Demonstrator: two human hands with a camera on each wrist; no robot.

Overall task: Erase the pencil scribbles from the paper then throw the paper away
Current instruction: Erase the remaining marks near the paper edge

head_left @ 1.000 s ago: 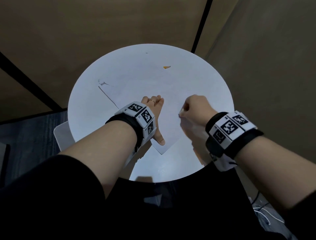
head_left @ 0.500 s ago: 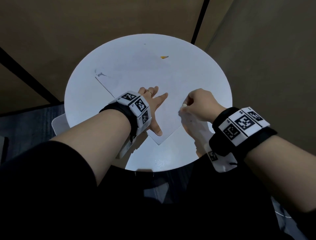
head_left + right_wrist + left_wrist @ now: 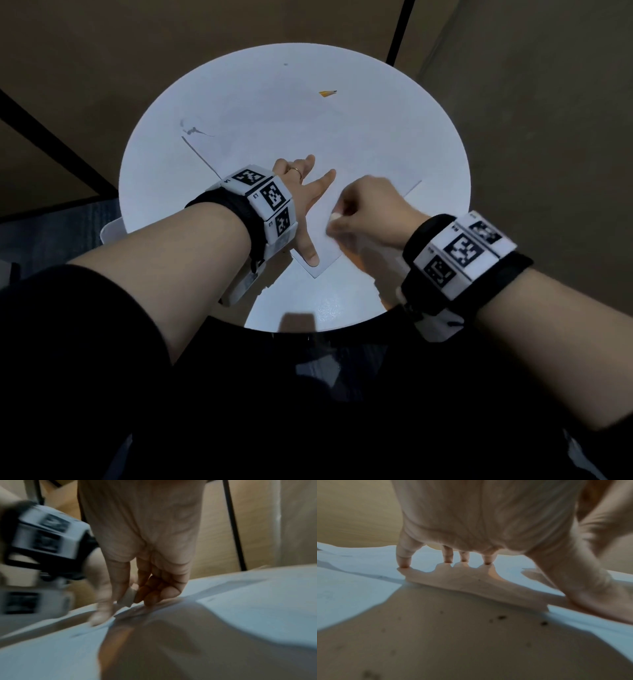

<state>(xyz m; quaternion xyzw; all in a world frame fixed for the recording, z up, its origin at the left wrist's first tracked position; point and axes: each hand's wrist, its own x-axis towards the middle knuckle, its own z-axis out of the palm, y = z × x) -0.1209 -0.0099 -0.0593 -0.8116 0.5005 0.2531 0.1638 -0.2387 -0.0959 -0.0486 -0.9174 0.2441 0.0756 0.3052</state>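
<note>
A white sheet of paper [image 3: 260,144] lies on the round white table [image 3: 404,137], one corner pointing at me. My left hand [image 3: 305,209] presses it flat, fingers spread; in the left wrist view the fingertips [image 3: 404,562] stand on the sheet [image 3: 347,588]. My right hand [image 3: 363,219] is curled around a small white eraser [image 3: 335,216], held low against the paper near its right side. The right wrist view shows the eraser [image 3: 127,597] pinched between thumb and fingers just above the paper [image 3: 257,595]. A grey pencil smudge [image 3: 193,131] sits by the sheet's far left corner.
A short orange pencil stub [image 3: 327,93] lies at the back of the table. Dark eraser crumbs [image 3: 501,617] are scattered on the surface under my left palm. A pale object [image 3: 111,229] pokes out beyond the table's left edge. Brown wall panels surround the table.
My right hand with the eraser has slid along the paper toward my left hand. My left index finger has spread away from the other fingers; the palm stays in place.
</note>
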